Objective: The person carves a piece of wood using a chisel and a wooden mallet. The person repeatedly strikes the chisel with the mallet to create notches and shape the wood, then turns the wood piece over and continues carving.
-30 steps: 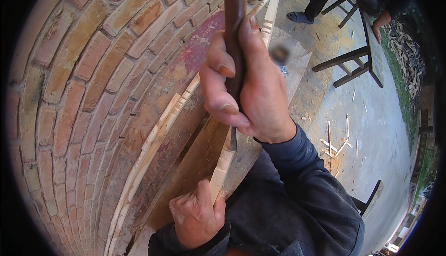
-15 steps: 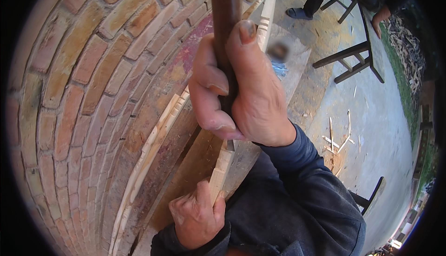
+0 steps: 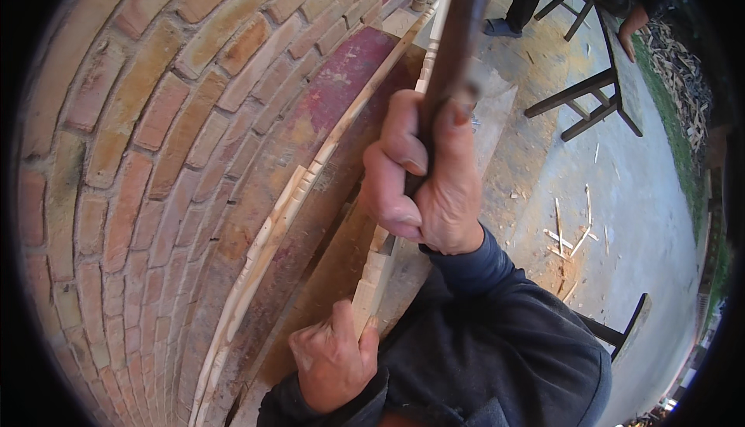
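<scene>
My right hand (image 3: 431,175) is closed around the dark brown handle of a chisel (image 3: 459,31), which rises close to the camera. Below the fist, a bit of flat metal blade shows at a notch in a pale carved wooden strip (image 3: 372,281). My left hand (image 3: 335,356) is wrapped around the near end of that strip. The strip runs away under my right hand, and its far part carries carved grooves. My fist hides its middle and most of the blade.
Other carved strips (image 3: 260,248) lie on the worn wooden bench (image 3: 349,62) along a brick wall (image 3: 143,163). On the concrete floor to the right are wood scraps (image 3: 560,233) and a tipped dark bench (image 3: 590,97). A person's hand (image 3: 625,39) rests on it.
My right hand has shifted right and slightly down, and the chisel handle now leans to the right. My left hand stays almost in place on the strip.
</scene>
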`<state>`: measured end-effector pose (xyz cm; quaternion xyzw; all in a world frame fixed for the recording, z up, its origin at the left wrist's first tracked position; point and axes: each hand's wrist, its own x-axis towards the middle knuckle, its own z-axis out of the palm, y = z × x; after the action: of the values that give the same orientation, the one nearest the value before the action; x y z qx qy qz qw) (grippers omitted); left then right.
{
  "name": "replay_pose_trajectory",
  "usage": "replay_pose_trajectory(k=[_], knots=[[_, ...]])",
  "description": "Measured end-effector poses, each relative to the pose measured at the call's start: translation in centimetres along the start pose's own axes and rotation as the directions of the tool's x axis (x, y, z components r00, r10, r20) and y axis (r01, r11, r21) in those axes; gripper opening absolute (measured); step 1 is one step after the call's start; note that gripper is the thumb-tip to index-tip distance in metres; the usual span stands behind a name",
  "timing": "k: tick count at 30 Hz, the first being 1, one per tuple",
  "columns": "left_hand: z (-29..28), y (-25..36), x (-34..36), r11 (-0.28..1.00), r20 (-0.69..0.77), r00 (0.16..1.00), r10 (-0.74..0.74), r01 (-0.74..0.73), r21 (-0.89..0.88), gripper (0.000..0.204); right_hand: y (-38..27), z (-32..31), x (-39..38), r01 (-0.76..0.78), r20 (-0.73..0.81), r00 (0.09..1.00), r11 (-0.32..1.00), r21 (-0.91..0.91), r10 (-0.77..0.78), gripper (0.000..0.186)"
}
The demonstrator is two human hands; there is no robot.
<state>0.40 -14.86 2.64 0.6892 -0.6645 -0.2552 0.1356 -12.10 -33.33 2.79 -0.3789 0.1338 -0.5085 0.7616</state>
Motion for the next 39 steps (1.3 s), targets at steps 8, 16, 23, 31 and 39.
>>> replay_pose_trajectory(k=[8,16,23,31,39], knots=[[0.2,0.8,-0.2,1.000,-0.041,0.999,-0.018,0.018,-0.006,0.027,-1.3,0.5,-0.5,0.122,0.027,0.991,0.960,0.251,-0.133,0.054],[0.3,0.9,-1.3,1.000,-0.036,0.999,-0.003,0.004,0.009,0.029,-5.9,-5.5,-0.6,0.234,-0.217,0.953,0.969,0.082,-0.211,0.042],[-0.3,-1.7,-7.3,0.997,0.026,0.997,-0.078,0.078,-0.004,0.035,-4.7,-7.5,-3.2,0.104,-0.263,0.960,0.994,0.019,-0.096,0.039],[0.1,-2.2,-13.7,0.961,-0.050,0.964,-0.261,0.254,-0.108,0.041,-2.8,-9.5,-3.5,0.019,-0.190,0.982,0.998,0.068,-0.006,0.039],[0.5,-1.4,-15.5,0.948,-0.096,0.948,-0.304,0.292,-0.124,0.044,-2.1,-10.5,-3.5,-0.052,-0.171,0.984,0.998,0.029,0.056,0.039]])
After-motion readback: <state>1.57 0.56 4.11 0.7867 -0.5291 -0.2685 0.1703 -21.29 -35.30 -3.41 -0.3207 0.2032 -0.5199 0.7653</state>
